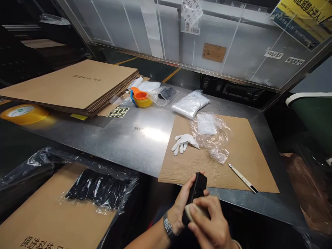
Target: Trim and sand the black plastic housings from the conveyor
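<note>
Metal tabletop (124,138): at its near edge my left hand (180,207) clamps a black block (200,183), right hand (214,218) pinches a pale pad (188,211) against it. Probably midway; block not yet set down.

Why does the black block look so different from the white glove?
The black block is dark and boxy; the white glove is pale, with spread fingers. The left hand holds the black block, while the white glove lies on the cardboard sheet.
</note>
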Tool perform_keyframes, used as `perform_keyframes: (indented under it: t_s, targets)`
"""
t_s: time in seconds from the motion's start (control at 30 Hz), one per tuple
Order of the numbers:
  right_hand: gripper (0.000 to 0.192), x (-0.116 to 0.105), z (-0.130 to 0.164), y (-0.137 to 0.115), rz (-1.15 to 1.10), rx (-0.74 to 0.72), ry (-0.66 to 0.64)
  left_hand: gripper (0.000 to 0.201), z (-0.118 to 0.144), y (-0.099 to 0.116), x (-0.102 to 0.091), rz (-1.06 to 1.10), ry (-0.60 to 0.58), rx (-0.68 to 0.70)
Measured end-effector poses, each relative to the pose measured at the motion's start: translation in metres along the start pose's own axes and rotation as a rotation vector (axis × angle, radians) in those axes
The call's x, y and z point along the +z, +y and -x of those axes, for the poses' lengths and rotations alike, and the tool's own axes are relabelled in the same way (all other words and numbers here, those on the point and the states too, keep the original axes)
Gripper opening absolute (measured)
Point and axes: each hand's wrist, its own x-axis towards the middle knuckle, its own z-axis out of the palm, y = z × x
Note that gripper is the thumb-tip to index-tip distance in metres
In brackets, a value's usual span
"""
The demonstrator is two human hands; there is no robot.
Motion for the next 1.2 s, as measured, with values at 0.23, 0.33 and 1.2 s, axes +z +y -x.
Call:
perform_keyframes:
  t_s: [0.23, 0.33, 1.2]
  targets:
    - [0.034, -0.001, 0.014, 0.008, -0.036, 0.097, 0.017, 0.034, 0.001, 0.009, 0.001, 0.149, 0.108, 0.047]
    - [0.032, 0.001, 0.012, 0.006, 0.007, 0.012, 0.036, 0.043, -0.002, 0.008, 0.003, 0.151, 0.234, 0.116]
    - [0.034, -0.026, 0.046, 0.166, 0.718, 0.535, 0.122, 0.028, 0.021, 0.011, 0.005, -0.196, 0.209, 0.424]
